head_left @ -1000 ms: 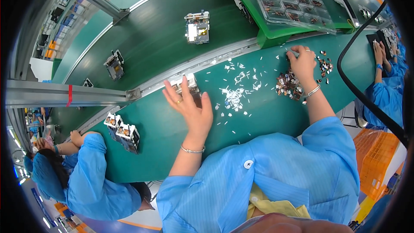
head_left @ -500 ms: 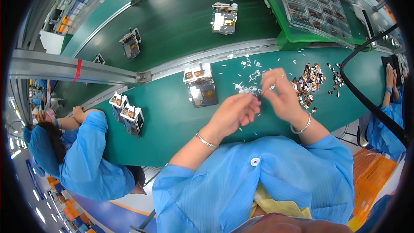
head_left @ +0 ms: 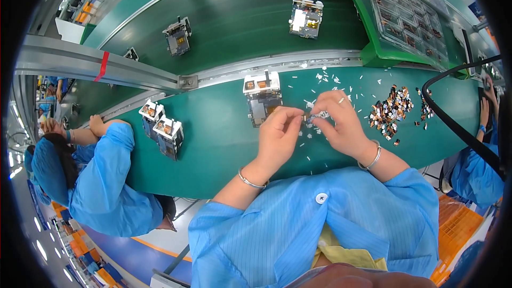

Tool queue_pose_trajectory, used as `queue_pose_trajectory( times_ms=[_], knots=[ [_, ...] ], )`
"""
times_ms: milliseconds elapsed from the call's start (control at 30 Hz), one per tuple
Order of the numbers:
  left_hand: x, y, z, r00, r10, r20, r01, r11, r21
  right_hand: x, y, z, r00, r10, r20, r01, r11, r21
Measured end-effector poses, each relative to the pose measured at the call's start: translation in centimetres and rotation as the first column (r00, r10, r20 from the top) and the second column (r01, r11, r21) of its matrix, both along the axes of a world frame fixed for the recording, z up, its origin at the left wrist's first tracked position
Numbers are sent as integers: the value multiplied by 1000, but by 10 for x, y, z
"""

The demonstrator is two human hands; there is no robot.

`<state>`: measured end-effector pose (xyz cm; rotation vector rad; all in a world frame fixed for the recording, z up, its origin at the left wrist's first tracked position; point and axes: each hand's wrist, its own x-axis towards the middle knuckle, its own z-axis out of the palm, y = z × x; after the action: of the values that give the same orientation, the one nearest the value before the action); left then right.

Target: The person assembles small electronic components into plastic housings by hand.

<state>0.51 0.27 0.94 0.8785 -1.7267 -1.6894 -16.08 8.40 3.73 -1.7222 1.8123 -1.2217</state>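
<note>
I observe the left hand (head_left: 280,134) and right hand (head_left: 342,128), fingertips narrow, pinching a small part (head_left: 308,119) between them, its long axis unclear; the white-topped unit (head_left: 261,96) lies beyond the nearer left, lengthwise away.

Shows white plastic atop the boxy grey unit (head_left: 262,100) at twelve o'clock, glossy clear plastic on the compartmented tray (head_left: 408,24) at two.

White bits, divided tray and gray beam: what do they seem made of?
White bits: paper or plastic, unclear which; small, opaque and matt-looking. Divided tray: probably clear plastic, glossy; bright highlights and see-through walls. Gray beam: likely metal, satin finish; a soft sheen runs along its face.
</note>
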Motion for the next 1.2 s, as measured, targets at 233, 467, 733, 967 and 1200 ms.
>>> queue_pose_trajectory(
  times_ms=[233, 467, 733, 967, 1200],
  knots=[
    [-4, 1, 1, 999, 31, -19, -28, 990, 136, 6, 0, -2, 979, -14, -201, 8, 999, -31],
    [-4, 3, 6, 985, 47, -164, 35, 886, 462, 8, 5, -4, 928, -79, -365, 36, 992, -123],
    [-3, 9, 3, 981, 59, -187, 45, 861, 506, -16, 2, -37, 944, -265, -198, 275, 961, 25],
    [-2, 10, -5, 990, 102, -99, -45, 883, 467, 23, 6, -15, 961, -178, -210, 164, 983, -82],
    [10, 7, -8, 979, 196, -58, -156, 900, 407, 26, -4, -24, 955, -239, -178, 231, 971, -62]
  ],
)
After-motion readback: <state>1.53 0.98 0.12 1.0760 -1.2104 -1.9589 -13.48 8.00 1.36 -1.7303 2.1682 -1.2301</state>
